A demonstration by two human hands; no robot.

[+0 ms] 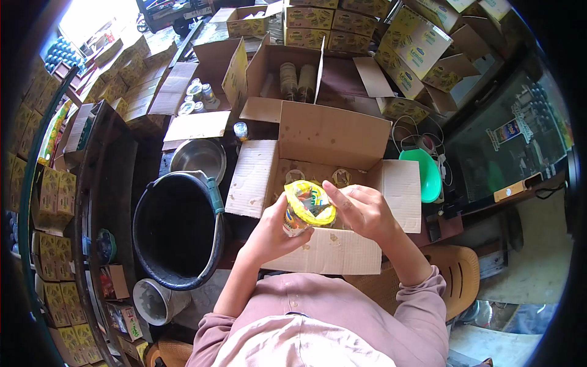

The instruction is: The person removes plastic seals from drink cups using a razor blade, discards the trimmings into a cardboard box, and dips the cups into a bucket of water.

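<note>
Nearest the camera, wearing a mauve shirt (367,296) with a pale cloth (299,342) over its front, and having a tan slotted chair (463,275) showing beside the right elbow. Grasping a small printed cup (295,225) in the left hand (269,232), wrapping fingers and thumb around its sides, and showing its yellow film top (295,191) upward. Resting the right hand (369,214), fingers bent, at the film's right edge; not being able to tell whether pinching or merely touching. Holding the cup directly above an open carton (330,262) with outspread flaps, and looking past it at round shapes (340,177) inside, too unclear to name. Having at the left a whitish pail (176,304), then a black bucket (183,284), then a metal basin (202,157) just behind; at the right, a green bowl (423,174) near the carton's flap. Looking farther, over a small jar (241,131), toward an open box (194,126) of small tubs (208,95) and another box (266,110) with two tall stacks (288,79). Facing piled yellow cartons (309,18) beyond.
</note>
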